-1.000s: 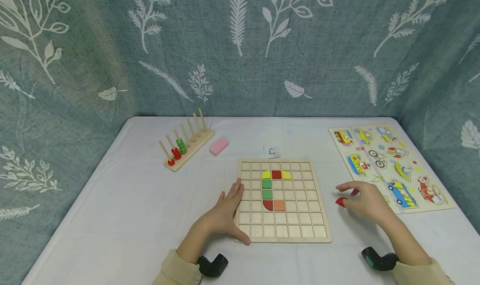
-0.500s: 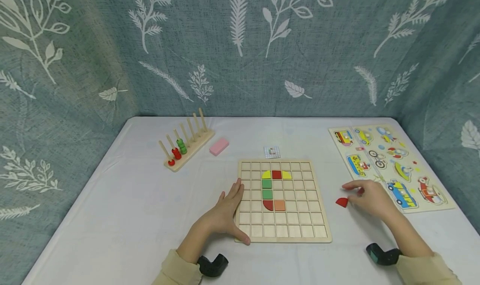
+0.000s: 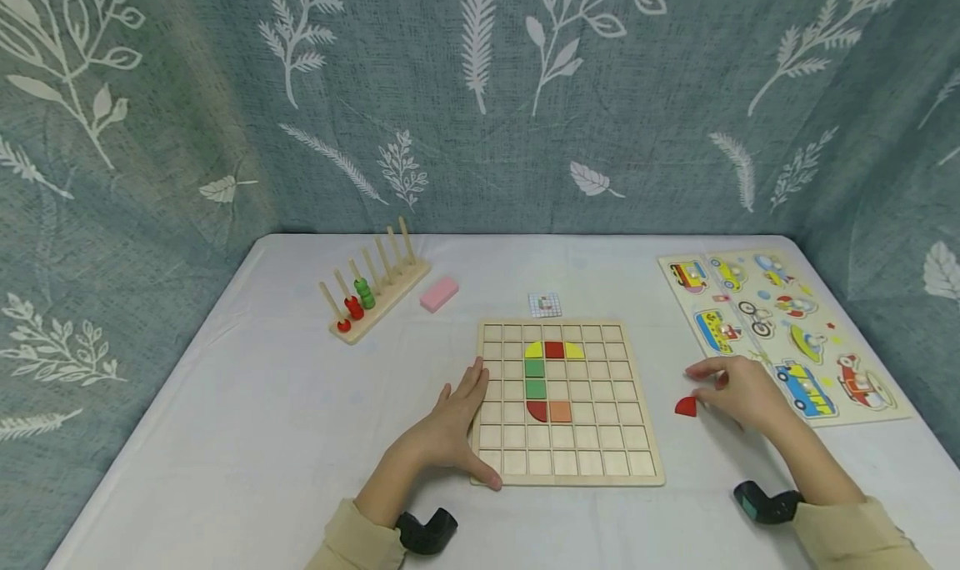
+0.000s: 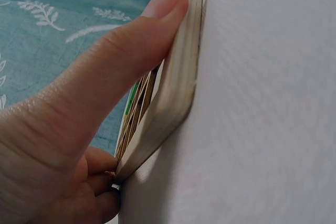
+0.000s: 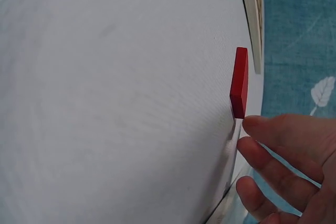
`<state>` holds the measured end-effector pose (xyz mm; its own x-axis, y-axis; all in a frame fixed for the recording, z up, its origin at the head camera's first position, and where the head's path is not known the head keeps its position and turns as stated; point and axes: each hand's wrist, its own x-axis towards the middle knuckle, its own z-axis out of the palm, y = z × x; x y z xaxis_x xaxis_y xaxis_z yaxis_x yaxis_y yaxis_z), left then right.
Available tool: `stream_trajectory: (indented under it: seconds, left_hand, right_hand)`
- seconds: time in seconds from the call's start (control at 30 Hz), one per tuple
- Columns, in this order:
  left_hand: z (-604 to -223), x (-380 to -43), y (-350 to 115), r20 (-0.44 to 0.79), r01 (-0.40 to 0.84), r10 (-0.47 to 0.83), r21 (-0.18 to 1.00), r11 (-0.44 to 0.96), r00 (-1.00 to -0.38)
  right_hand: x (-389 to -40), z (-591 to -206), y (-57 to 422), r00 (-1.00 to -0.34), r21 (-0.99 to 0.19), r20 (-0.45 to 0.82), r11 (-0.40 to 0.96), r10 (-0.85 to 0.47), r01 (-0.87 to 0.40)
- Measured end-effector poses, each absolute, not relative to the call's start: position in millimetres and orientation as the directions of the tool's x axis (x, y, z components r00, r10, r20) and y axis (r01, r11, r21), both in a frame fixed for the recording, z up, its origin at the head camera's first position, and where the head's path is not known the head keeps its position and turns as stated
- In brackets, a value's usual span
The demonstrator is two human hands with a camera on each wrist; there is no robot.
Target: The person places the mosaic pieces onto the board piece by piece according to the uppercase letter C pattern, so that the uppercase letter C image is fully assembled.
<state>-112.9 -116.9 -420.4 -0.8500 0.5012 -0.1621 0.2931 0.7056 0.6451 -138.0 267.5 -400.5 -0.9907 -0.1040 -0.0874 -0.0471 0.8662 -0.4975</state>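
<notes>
My left hand (image 3: 448,431) rests spread against the left edge and front left corner of a wooden grid board (image 3: 600,463). In the left wrist view its thumb (image 4: 157,17) lies along the board's edge (image 4: 176,85). Beyond the board's right side my right hand (image 3: 738,392) hovers low, thumb tip at a red quarter-circle tile (image 3: 686,407). The right wrist view has that tile (image 5: 239,82) at the end of the top digit, the other fingers apart from it. On the grid lie red, yellow, green and orange tiles, including a green square (image 3: 535,389) and an orange square (image 3: 559,412).
A small pattern card (image 3: 544,305) lies behind the board. Farther left are a pink block (image 3: 438,294) and a wooden peg stand (image 3: 382,303) with red and green beads. A vehicle picture puzzle (image 3: 780,328) covers the right, close behind my right hand.
My right hand has shifted slightly right and away from the front. The red quarter-circle tile now shows more fully and is turned a little. My left hand has stayed on the board.
</notes>
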Motion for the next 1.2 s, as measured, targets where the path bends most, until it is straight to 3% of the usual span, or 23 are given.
stream_trajectory:
  seconds: [0.6, 1.2]
  left_hand:
    - [-420.1, -112.7, -115.9, -0.169, 0.286, 0.501, 0.649, 0.705, -0.849]
    - [-420.8, -112.6, -117.4, -0.163, 0.290, 0.502, 0.651, 0.701, -0.849]
  right_hand:
    - [-134.6, -400.9, 265.0, -0.986, -0.490, -0.142, 0.871, -0.093, -0.011]
    - [-124.9, -398.8, 256.9, -0.947, -0.515, -0.138, 0.838, -0.289, -0.181]
